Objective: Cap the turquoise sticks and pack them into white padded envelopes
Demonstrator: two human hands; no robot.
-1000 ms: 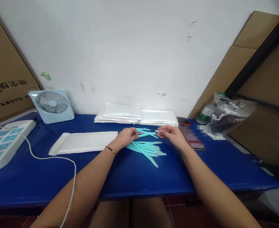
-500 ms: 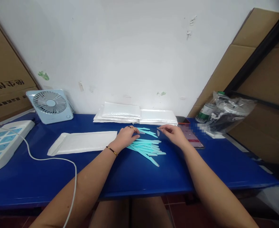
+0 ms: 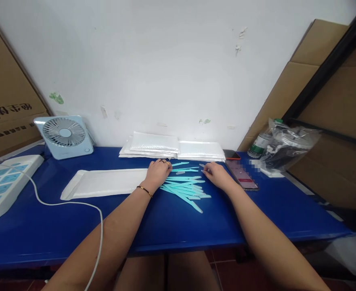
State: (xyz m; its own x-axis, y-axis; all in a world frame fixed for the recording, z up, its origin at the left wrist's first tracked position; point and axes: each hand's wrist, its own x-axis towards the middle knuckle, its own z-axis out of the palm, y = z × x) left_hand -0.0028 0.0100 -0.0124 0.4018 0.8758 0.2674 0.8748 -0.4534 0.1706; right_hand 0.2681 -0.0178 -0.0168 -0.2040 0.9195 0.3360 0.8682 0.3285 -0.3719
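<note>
A pile of thin turquoise eyebrow razors (image 3: 184, 188) lies fanned out on the blue table, pale blade ends to the right. Behind it, a few more razors (image 3: 184, 169) stretch away from my left hand (image 3: 159, 174), whose closed fingers cover their handle ends. My right hand (image 3: 216, 175) is to the right of these tips, fingers curled together by a small clear piece (image 3: 201, 165) that looks like a blade cap. Another clear piece (image 3: 180, 173) rests between the razors and the pile. A white padded envelope (image 3: 105, 184) lies flat left of my left hand.
Stacked white padded envelopes (image 3: 153, 142) stand against the wall. On the right are a phone (image 3: 242, 174), a bottle (image 3: 259, 145) and a plastic bag (image 3: 290, 147). A fan (image 3: 65, 135) and a power strip (image 3: 7, 184) are on the left; a white cable (image 3: 65, 203) crosses my left forearm.
My left hand has shifted slightly left and the right hand's fingers have curled in lower. The back razors now lie more nearly parallel, and the loose clear pieces have changed place.
</note>
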